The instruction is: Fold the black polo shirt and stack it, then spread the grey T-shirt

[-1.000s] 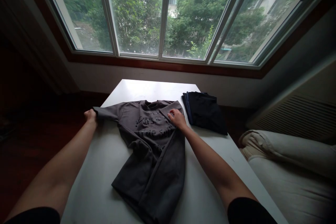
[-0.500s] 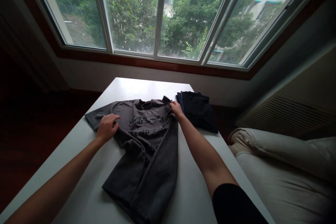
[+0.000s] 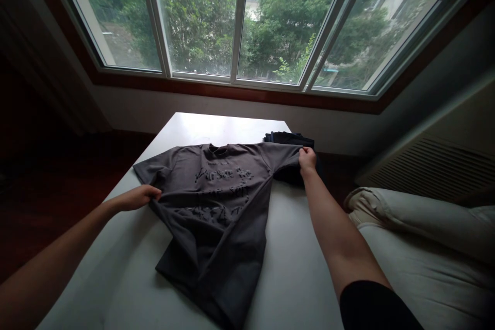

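A dark grey T-shirt [image 3: 228,175] with black lettering lies front up, its neckline towards the window. Its lower part is still creased and partly folded over. My right hand [image 3: 308,160] is closed on the end of the right-side sleeve, pulling it out sideways over a stack of dark folded clothes [image 3: 292,137]. At the other side my left hand [image 3: 147,195] pinches the shirt's side edge, just below the left-side sleeve. The sleeve hides much of the clothes stack.
The shirt rests on a white table [image 3: 301,247]. A pale sofa [image 3: 433,268] stands close along the right. Behind the table's far end is a wall below a wide sliding window [image 3: 235,26]. Dark reddish floor [image 3: 34,216] shows at left.
My right hand has moved right, drawing the sleeve out flat across the dark stack. My left hand has come down and left and closed on the shirt's side. More lettering shows.
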`<state>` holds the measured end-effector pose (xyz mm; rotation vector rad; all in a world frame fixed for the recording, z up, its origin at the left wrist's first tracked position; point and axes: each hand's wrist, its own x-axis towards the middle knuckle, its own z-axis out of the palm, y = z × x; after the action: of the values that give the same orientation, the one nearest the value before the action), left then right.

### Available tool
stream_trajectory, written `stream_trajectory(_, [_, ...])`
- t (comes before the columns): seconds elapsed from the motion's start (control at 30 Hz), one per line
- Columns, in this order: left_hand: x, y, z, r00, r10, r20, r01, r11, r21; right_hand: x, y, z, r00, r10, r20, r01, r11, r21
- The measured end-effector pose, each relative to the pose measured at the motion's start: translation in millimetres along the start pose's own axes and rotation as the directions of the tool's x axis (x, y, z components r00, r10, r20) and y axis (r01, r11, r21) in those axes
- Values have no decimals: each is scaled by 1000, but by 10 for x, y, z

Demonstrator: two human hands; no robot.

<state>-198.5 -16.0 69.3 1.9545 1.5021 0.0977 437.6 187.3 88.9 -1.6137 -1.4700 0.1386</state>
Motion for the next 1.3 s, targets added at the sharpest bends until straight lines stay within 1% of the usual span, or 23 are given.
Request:
stream_trajectory(0.07, [-142, -215, -151, 999, -41, -2, 41, 998, 37, -122, 100, -81, 996, 84, -16, -85, 996, -31])
stream_trajectory(0.17, [-326, -277, -241, 979, -123, -163, 144, 981, 129, -369, 113, -121, 996, 60, -67, -64, 996, -61])
stream_trajectory(0.23, [-417, -81, -189, 965, -85, -248, 129, 977, 167, -600, -22, -95, 993, -68, -92, 64, 997, -47])
stream_trajectory(0.27, [-456, 83, -134, 968, -33, -249, 77, 982, 171, -742, -137, -72, 989, -130, -67, 129, 991, -23])
stream_trajectory(0.33, [-534, 497, 16, 980, 92, -176, -65, 986, 153, -1083, -446, -28, 943, -308, 129, 289, 946, 148])
stream_trajectory(0.37, [-576, 717, 104, 982, 151, -115, -136, 981, 136, -1276, -626, -13, 877, -399, 269, 335, 908, 252])
stream_trajectory(0.4, [-620, 924, 196, 977, 210, -38, -205, 972, 116, -1478, -813, -5, 781, -493, 383, 374, 861, 346])
stream_trajectory(0.43, [-662, 1105, 289, 961, 271, 50, -275, 957, 98, -1683, -997, -5, 667, -587, 459, 414, 804, 428])
stream_trajectory(0.5, [-734, 1348, 469, 913, 365, 181, -389, 914, 116, -2079, -1329, -17, 427, -739, 521, 469, 674, 571])
stream_trajectory(0.57, [-766, 1423, 628, 878, 425, 223, -468, 860, 205, -2424, -1579, -26, 204, -813, 545, 524, 561, 641])
stream_trajectory(0.63, [-754, 1382, 742, 868, 456, 198, -497, 804, 325, -2688, -1739, -15, 29, -829, 559, 619, 454, 641])
stream_trajectory(0.7, [-720, 1309, 786, 872, 458, 171, -486, 770, 414, -2855, -1821, 12, -115, -802, 587, 693, 359, 625])
stream_trajectory(0.73, [-705, 1281, 776, 877, 451, 168, -477, 767, 429, -2900, -1840, 25, -159, -782, 603, 716, 330, 616])
stream_trajectory(0.77, [-696, 1262, 745, 881, 441, 171, -470, 776, 421, -2922, -1849, 34, -176, -766, 618, 731, 319, 604])
stream_trajectory(0.8, [-694, 1250, 696, 885, 430, 177, -464, 795, 391, -2926, -1850, 34, -166, -759, 630, 741, 326, 588])
stream_trajectory(0.9, [-714, 1197, 490, 899, 386, 206, -425, 883, 199, -2880, -1835, -20, -74, -774, 629, 722, 394, 569])
stream_trajectory(0.93, [-720, 1155, 420, 909, 350, 225, -383, 915, 124, -2866, -1830, -55, -62, -779, 624, 699, 413, 585])
stream_trajectory(0.97, [-722, 1094, 358, 918, 301, 260, -324, 945, 52, -2860, -1826, -98, -68, -777, 626, 674, 427, 603])
stream_trajectory(1.03, [-708, 930, 268, 904, 183, 386, -171, 983, -67, -2866, -1811, -198, -120, -737, 665, 644, 452, 617])
stream_trajectory(1.1, [-683, 749, 230, 838, 73, 540, -5, 992, -126, -2872, -1765, -315, -172, -637, 751, 641, 507, 576])
stream_trajectory(1.17, [-675, 613, 253, 745, -17, 666, 113, 988, -101, -2840, -1660, -448, -207, -515, 832, 609, 598, 522])
stream_trajectory(1.23, [-705, 561, 352, 661, -90, 745, 161, 987, -23, -2765, -1488, -595, -251, -416, 874, 493, 722, 485])
stream_trajectory(1.3, [-774, 602, 528, 568, -141, 811, 180, 983, 45, -2677, -1278, -746, -341, -341, 876, 310, 839, 447])
